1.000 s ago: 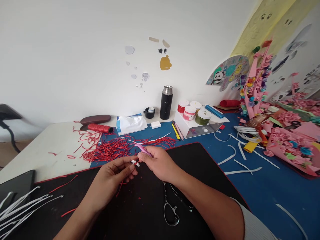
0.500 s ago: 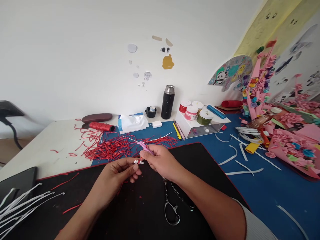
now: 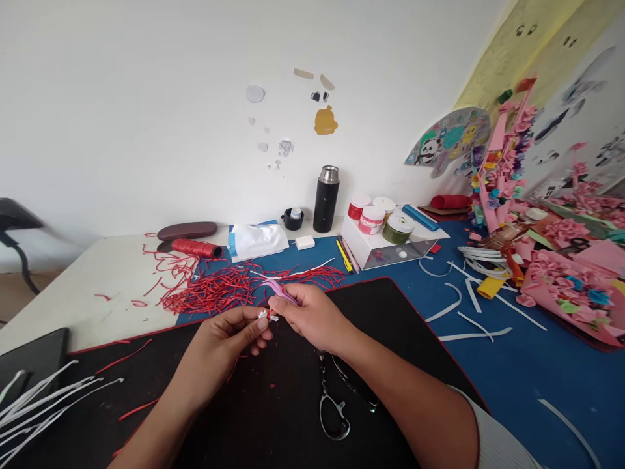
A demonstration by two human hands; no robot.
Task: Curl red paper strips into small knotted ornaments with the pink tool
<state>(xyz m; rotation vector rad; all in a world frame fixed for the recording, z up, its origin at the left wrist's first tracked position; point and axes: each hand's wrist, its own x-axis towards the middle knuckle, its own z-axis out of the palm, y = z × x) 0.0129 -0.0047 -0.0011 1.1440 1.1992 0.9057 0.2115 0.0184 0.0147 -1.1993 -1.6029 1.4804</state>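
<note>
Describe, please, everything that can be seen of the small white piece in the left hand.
The small white piece looks short and knobbly, like bent or knotted strip, though its exact material is too small to tell. A bit of red cord shows near its middle. The left hand pinches it between thumb and fingers, against the backdrop of the black mat. The right hand is close beside it; whether they touch is unclear.

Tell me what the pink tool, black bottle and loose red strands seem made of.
Pink tool: smooth, evenly coloured, so perhaps plastic or coated metal. Black bottle: probably metal with a dark coating, since its neck shines silver. Red strands: likely textile cord, thin and tangled; fibre unclear.
</note>
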